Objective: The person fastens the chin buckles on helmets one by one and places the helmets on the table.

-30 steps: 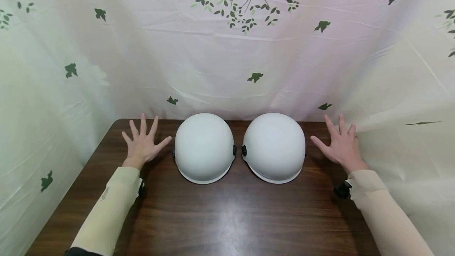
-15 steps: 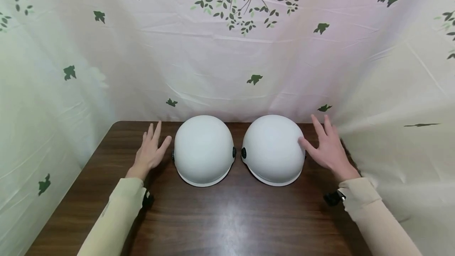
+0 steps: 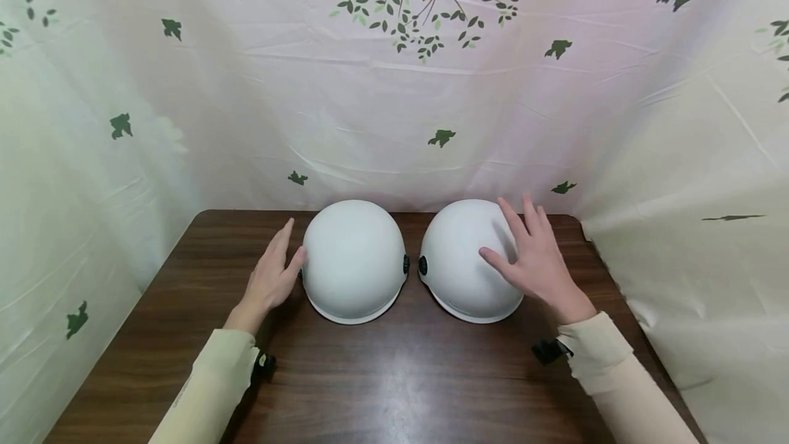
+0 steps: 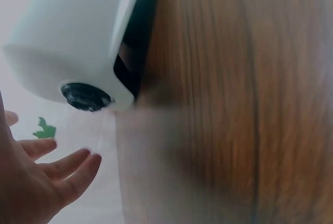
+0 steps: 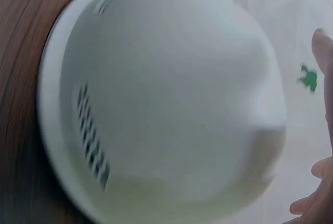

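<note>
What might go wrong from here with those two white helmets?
The right helmet is smooth and rounded, so the right grip, spread near it, may slip. Only a narrow gap parts it from the left helmet, so a sideways nudge might knock them together. Both sit near the far edge of the table, so a push might send one off.

"What's different?"
"The bare left hand is now closer to the left smooth white domed helmet, its fingers less spread than before."
"And the bare right hand?"
"It now overlaps the right smooth white domed helmet in the head view."
</note>
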### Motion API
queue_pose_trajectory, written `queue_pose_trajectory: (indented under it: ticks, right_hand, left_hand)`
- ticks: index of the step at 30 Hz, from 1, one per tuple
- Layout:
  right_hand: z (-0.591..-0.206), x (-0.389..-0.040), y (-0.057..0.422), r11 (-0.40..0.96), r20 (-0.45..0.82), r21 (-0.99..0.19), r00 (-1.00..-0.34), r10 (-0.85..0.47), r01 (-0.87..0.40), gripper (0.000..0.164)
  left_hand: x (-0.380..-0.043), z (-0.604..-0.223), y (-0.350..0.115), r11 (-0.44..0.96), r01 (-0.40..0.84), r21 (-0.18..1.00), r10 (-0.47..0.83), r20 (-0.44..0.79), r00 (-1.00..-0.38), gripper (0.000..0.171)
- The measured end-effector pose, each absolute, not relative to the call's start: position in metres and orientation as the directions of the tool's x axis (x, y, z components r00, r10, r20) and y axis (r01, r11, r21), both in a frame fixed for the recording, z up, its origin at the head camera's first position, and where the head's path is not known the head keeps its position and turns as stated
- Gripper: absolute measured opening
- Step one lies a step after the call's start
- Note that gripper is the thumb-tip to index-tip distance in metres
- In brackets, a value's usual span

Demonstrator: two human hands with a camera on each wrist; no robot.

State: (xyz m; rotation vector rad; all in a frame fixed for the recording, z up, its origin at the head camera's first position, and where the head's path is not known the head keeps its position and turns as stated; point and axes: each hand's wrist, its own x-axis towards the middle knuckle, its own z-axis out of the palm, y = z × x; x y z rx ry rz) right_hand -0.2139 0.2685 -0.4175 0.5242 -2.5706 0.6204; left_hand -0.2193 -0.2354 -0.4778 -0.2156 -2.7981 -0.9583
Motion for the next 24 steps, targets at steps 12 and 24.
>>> queue_pose_trajectory:
  ticks: [12,24]
  right_hand:
    - [-0.409,-0.197,0.199,0.715,0.592,-0.314,-0.718,-0.367,-0.624,0.092]
    - [-0.412,-0.187,0.149,0.63,0.498,-0.456,-0.767,-0.405,-0.629,0.098]
  left_hand:
    - [-0.193,-0.482,-0.229,0.774,0.132,0.619,0.04,0.159,-0.986,0.078]
    - [-0.179,-0.49,-0.222,0.713,0.111,0.692,0.018,0.14,-0.99,0.075]
